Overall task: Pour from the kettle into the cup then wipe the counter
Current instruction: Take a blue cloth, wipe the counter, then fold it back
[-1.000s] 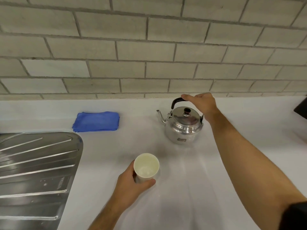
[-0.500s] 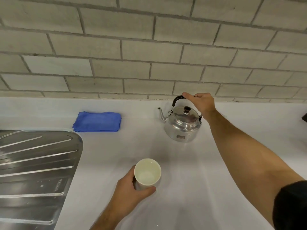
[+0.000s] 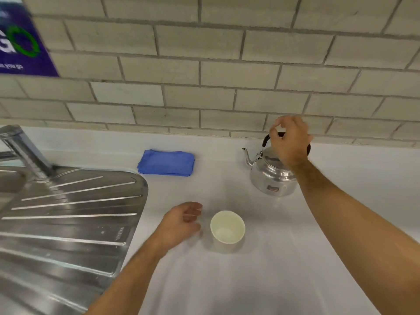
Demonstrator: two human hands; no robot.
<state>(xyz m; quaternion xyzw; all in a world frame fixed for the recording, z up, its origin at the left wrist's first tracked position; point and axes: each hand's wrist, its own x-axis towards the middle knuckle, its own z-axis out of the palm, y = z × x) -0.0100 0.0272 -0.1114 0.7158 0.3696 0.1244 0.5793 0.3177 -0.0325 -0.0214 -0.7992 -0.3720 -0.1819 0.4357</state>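
Right hand [image 3: 289,142] was wrapped round the kettle [image 3: 272,176] handle, ready to lift; left hand [image 3: 181,221] sat open just left of the cup [image 3: 227,230], probably to steady it.

shiny silver kettle [image 3: 271,176] with a black handle, cream cup [image 3: 227,228], blue cloth [image 3: 166,162], white counter [image 3: 261,280], grey brick-pattern tiles [image 3: 204,71], purple sign [image 3: 20,42] with a green ring

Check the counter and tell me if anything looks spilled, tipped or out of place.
Nothing stands out. The paper cup and kettle stand upright, the blue cloth lies folded, and the counter shows no spill.
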